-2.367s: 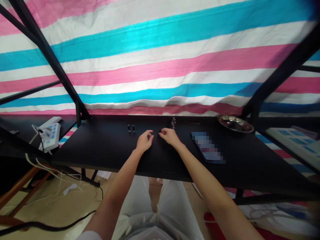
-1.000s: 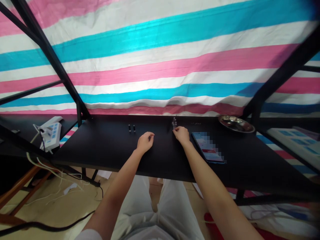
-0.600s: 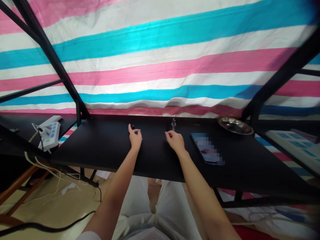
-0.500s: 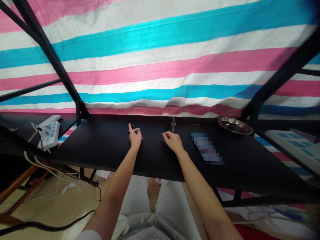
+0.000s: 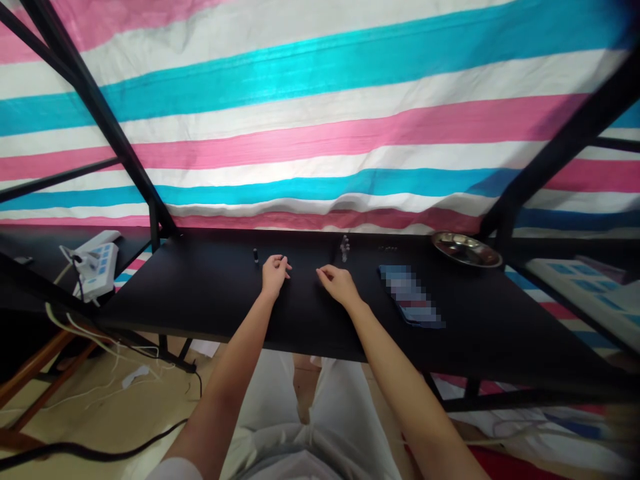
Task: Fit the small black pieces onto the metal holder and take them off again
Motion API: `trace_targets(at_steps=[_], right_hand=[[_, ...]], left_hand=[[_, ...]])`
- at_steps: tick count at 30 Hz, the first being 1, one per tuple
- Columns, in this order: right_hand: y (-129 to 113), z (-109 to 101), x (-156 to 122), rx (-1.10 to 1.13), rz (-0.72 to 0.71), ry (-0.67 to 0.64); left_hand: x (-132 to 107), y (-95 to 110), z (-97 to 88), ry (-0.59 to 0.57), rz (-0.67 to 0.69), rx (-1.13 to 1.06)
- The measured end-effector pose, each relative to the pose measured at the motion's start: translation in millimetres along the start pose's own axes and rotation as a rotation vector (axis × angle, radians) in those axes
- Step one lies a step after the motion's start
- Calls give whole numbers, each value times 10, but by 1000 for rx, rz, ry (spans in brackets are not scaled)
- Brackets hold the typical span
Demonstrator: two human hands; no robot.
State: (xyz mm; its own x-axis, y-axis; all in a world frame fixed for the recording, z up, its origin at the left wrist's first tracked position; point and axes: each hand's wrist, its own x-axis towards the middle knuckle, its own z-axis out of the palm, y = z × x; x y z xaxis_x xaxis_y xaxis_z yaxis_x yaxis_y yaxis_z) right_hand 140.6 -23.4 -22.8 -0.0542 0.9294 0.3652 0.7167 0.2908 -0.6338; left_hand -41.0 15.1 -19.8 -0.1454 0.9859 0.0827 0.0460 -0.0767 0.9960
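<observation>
While we sit at the six o'clock edge, a striped tarp (image 5: pixel 320 133) of pink, white and turquoise fills everything from nine through twelve to three o'clock. Below it lies the black table (image 5: pixel 210 293), with slanting black frame bars (image 5: pixel 100 113) rising at its ten and two o'clock corners. A white power strip (image 5: pixel 95 270) rests on a lower shelf out at nine o'clock, well apart from our hands. A phone (image 5: pixel 410 303) lies flat at three o'clock of our right hand, near it but not touching. A round metal dish (image 5: pixel 467 248) sits farther off at two o'clock, by the right bar.

Our left hand (image 5: pixel 274 275) rests near the table's middle, fingertips drawn together on a small dark piece (image 5: pixel 283 257), too tiny for us to make out. Our right hand (image 5: pixel 337 285) lies just beside it at three o'clock, fingers curled with thumb toward forefinger; we cannot tell whether it grips anything. A small pale cluster of parts (image 5: pixel 344 247) stands at twelve o'clock of the right hand, apart from it. One upright black cylinder (image 5: pixel 256 255) stands at ten o'clock of the left hand, near the knuckles but not touching.
</observation>
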Motion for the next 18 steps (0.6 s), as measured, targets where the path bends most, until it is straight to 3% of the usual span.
trace_targets(at_steps=[6,11,15,18], right_hand=[[-32,64,18,311,34,5],[-95,117,46,622,54,4],[-106,108,62,659,70,56],[-91,83,73,657,92,93]], left_hand=[[-94,107,38,-201,-112,-197],[-151,154,30,-344,-110,-215],[-196,177,41,-431,-108,-163],[-197,179,48,-422,-98,-139]])
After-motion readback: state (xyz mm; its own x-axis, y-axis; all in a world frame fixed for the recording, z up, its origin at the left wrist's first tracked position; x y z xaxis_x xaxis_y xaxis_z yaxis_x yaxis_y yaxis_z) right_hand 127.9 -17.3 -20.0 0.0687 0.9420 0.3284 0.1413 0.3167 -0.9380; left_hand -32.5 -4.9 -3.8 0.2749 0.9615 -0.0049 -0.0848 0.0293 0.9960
